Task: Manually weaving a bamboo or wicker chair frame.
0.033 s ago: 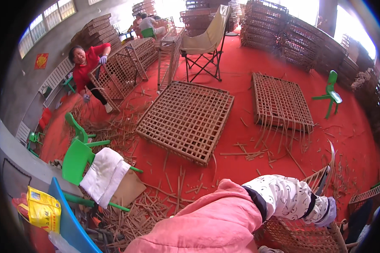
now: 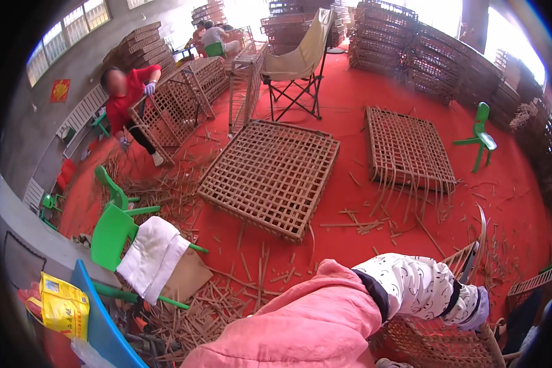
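Note:
My left arm, in a pink sleeve and a white patterned oversleeve, reaches across to the lower right. Its end is my left hand in a pale purple glove, beside a woven slatted basket. The fingers are bent out of sight, so their grip does not show. Just above the glove, a dark narrow tool leans by the basket's upper edge, and a thin strip curves up beyond it. My right hand cannot be seen.
Two woven panels lie on the red floor among loose strips. Green chairs, a folding chair and stacked baskets stand around. A person in red handles a basket frame at far left.

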Available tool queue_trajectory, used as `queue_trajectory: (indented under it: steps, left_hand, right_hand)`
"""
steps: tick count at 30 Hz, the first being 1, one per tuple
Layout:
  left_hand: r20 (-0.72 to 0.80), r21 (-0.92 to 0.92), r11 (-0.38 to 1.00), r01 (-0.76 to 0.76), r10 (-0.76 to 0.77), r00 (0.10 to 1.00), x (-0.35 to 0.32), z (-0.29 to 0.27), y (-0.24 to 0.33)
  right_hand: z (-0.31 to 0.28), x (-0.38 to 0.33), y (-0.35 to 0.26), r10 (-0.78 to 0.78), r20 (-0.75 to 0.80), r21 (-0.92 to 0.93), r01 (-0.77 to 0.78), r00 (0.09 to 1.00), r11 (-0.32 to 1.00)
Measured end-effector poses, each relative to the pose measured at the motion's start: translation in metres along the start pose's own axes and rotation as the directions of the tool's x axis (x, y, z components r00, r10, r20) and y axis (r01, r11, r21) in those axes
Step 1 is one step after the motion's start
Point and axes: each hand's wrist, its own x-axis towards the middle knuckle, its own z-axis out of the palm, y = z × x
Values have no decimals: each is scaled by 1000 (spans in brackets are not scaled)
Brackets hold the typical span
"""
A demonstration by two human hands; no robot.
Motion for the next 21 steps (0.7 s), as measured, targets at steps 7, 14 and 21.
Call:
queue_trajectory:
  steps: [7, 14, 21]
  left_hand:
    - [137, 226, 974, -8, -24, 990, -46, -71, 63]
    - [414, 238, 967, -94, -14, 910, -74, -106, 81]
    - [188, 470, 879, -78, -13, 982, -62, -82, 57]
  right_hand:
    - [-16, -10, 0, 56, -5, 20, -56, 998, 998]
    - [-72, -46, 5, 301, -25, 239, -287, 953, 928]
    - [-170, -81, -6, 317, -685, 482, 81, 656, 873]
